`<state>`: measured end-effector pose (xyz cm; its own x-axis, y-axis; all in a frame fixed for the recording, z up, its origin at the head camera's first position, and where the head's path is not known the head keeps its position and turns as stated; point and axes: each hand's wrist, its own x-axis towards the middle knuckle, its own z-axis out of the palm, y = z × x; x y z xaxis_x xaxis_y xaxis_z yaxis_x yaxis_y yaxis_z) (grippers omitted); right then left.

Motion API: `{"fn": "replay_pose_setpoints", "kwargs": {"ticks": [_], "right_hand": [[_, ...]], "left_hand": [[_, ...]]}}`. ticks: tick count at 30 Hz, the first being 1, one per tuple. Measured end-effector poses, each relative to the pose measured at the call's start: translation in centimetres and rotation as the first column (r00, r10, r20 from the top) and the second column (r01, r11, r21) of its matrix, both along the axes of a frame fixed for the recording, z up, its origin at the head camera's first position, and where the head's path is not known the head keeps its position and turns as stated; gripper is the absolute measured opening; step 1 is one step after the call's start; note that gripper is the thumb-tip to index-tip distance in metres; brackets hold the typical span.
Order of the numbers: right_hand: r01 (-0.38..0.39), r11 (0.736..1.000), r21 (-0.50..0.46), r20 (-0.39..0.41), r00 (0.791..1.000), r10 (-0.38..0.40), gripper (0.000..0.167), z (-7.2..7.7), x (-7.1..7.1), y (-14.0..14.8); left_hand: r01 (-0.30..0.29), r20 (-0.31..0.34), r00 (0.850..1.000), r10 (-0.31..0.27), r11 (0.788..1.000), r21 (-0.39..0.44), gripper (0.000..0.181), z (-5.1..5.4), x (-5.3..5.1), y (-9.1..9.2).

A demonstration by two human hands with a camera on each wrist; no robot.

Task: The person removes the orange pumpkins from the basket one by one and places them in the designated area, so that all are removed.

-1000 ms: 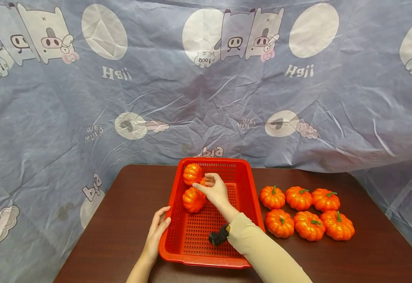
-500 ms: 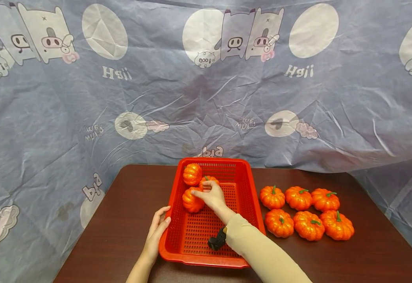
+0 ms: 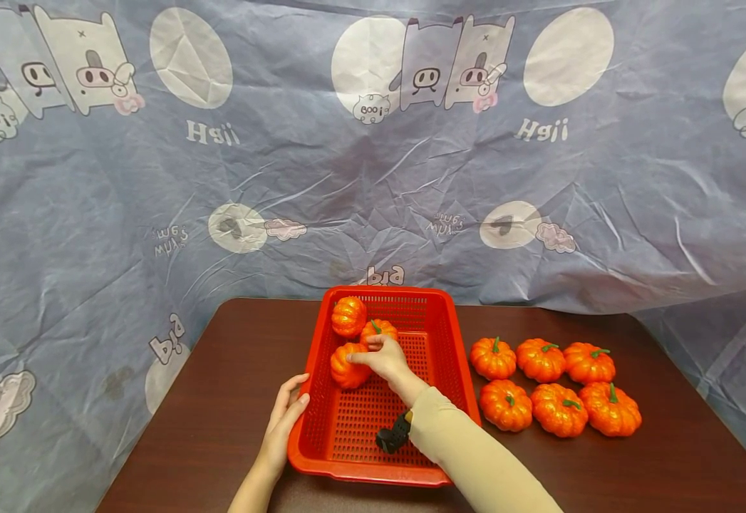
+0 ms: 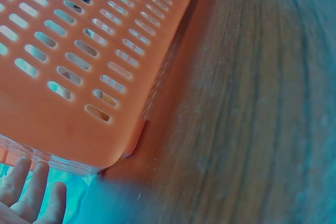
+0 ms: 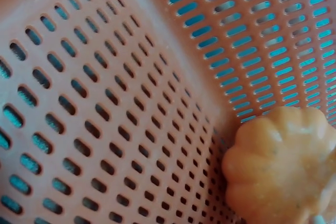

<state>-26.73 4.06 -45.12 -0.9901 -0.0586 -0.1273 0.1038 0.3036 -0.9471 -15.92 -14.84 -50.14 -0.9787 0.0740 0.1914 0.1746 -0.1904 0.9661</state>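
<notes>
A red plastic basket point(image 3: 405, 467) with slotted walls stands on the table. My left hand point(image 3: 281, 422) holds its left rim; in the left wrist view the fingertips point(image 4: 39, 179) lie against the rim, beside the outer wall. Inside, my right hand point(image 3: 388, 362) grips a small orange pumpkin point(image 3: 345, 373), thumb over its top and fingers at its right side. Two other pumpkins sit behind it: one in the back left corner point(image 3: 349, 315), another point(image 3: 379, 328) just beyond my fingers. The right wrist view shows a ribbed pumpkin point(image 5: 278, 166) near the basket wall, without my fingers.
Several orange pumpkins with green stems stand in two rows right of the basket, among them a front one point(image 3: 506, 405). A black wrist device point(image 3: 393, 433) hangs under my right sleeve. The brown table point(image 3: 219, 399) meets a printed grey-blue cloth point(image 3: 373, 178) behind.
My right hand has drawn toward me and down from between the pumpkins onto the front-left one, which shifts slightly. More of the pumpkin behind now shows. My left hand stays put.
</notes>
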Motion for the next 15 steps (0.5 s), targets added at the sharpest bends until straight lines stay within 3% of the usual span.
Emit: {"fn": "replay_pose_setpoints", "kwargs": {"ticks": [8,15], "right_hand": [[-0.065,0.996,-0.066,0.123,0.990,0.073,0.062,0.60,0.34,0.23],[-0.091,0.995,-0.028,0.132,0.987,0.094,0.056,0.53,0.09,0.47]], "left_hand": [[0.001,0.005,1.000,-0.001,1.000,-0.010,0.038,-0.02,-0.02,-0.01],[0.000,0.012,1.000,0.000,1.000,-0.008,0.038,0.01,-0.01,-0.02]]}}
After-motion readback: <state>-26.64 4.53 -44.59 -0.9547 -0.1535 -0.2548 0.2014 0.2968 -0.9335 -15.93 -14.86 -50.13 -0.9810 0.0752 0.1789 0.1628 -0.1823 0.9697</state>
